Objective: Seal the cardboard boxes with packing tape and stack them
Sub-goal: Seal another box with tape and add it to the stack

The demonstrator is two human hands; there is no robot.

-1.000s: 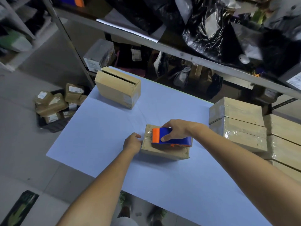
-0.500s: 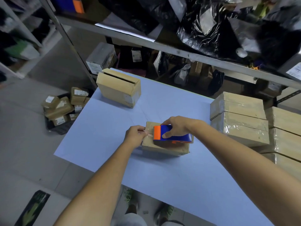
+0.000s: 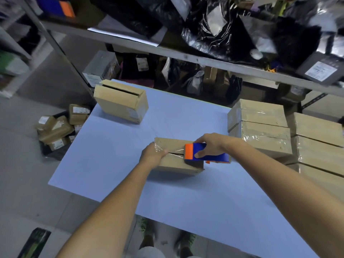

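Storeroom seen from above: a metal shelving rack [image 3: 186,56] crosses the background, its upper shelf loaded with black plastic bags [image 3: 219,28] and its lower level with assorted parcels. Below it stands a pale blue counter [image 3: 104,164], with a grey tiled floor [image 3: 22,164] to the left. On the floor, beside the counter's far left corner, lies a heap of small labelled parcels [image 3: 57,129]. At the counter's right edge are the stacked boxes [image 3: 264,116], cardboard cartons with glossy tape over their seams, piled in at least two adjoining columns. At the far left corner of the counter an unsealed box [image 3: 121,103] rests with its top flaps slightly parted along the centre slit. Near the middle of the counter, well apart from both, lies the cardboard box [image 3: 176,165] being sealed. The right hand [image 3: 214,144] holds a blue and orange tape dispenser [image 3: 204,154] on the right part of the box top, fingers clamped round its body and thumb along the near side. The left hand [image 3: 152,155] grips the box's left end, fingers curled over the edge onto the end of the tape. A strip of clear tape [image 3: 176,150] runs along the centre seam from the left hand to the dispenser's orange end.
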